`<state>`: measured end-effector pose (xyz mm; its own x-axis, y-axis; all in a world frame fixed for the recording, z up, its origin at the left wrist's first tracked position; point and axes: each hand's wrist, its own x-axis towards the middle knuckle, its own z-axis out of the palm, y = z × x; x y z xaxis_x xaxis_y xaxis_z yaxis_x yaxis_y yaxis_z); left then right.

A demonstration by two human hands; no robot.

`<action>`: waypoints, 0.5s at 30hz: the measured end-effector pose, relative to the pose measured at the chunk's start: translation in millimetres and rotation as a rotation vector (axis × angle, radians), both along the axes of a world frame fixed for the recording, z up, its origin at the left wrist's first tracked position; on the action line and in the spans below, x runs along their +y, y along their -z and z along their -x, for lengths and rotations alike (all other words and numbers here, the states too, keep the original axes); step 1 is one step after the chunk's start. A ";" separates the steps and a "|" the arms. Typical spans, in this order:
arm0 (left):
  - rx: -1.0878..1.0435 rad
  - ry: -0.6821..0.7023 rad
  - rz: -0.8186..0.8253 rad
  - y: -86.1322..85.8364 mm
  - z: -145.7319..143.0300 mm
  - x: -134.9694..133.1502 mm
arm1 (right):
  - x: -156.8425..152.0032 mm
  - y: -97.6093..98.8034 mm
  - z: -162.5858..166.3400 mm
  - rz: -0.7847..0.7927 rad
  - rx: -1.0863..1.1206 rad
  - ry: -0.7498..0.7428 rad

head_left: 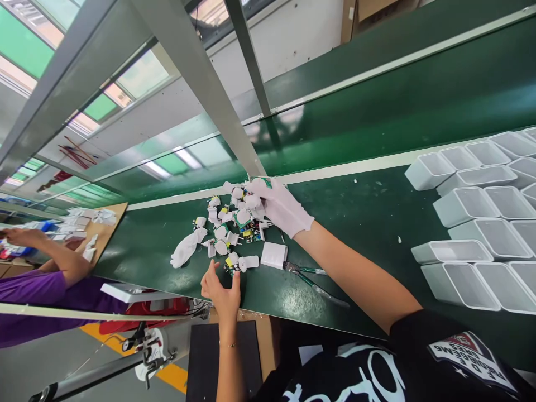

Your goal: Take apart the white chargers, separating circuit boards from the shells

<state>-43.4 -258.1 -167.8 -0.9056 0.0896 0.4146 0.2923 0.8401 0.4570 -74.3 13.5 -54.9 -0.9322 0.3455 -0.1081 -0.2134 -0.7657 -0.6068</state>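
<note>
My right hand (pixel 282 206), in a white glove, reaches over the far right side of a pile of small circuit boards (pixel 226 226) with white plastic parts on them. Its fingers are bent around a green circuit board (pixel 263 181), partly hidden by the glove. Bare, my left hand (pixel 224 287) is at the near side of the pile, thumb and index finger apart. Just beyond its fingertips lies another circuit board (pixel 231 262) with a yellow component; whether they touch is unclear. A white square housing (pixel 274 255) lies to the right, against green-handled pliers (pixel 307 273).
A crumpled white glove (pixel 188 248) lies left of the pile. Several translucent bins (pixel 467 204) stand in rows at the right of the green bench (pixel 360 223). A metal post (pixel 209 84) rises behind the pile. At far left, a co-worker in a purple sleeve (pixel 73 273) works.
</note>
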 end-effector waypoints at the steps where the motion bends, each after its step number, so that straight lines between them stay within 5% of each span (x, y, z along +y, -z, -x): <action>1: 0.007 -0.009 0.002 0.8 -1.0 1.5 | -1.3 -2.3 -4.7 -0.026 -0.004 0.000; 9: 0.031 -0.042 -0.007 2.3 -2.8 3.4 | -4.7 -16.0 -44.8 -0.227 -0.008 -0.052; 15: 0.037 -0.044 -0.005 2.3 -2.9 2.9 | -3.9 -27.1 -74.2 -0.128 0.041 -0.108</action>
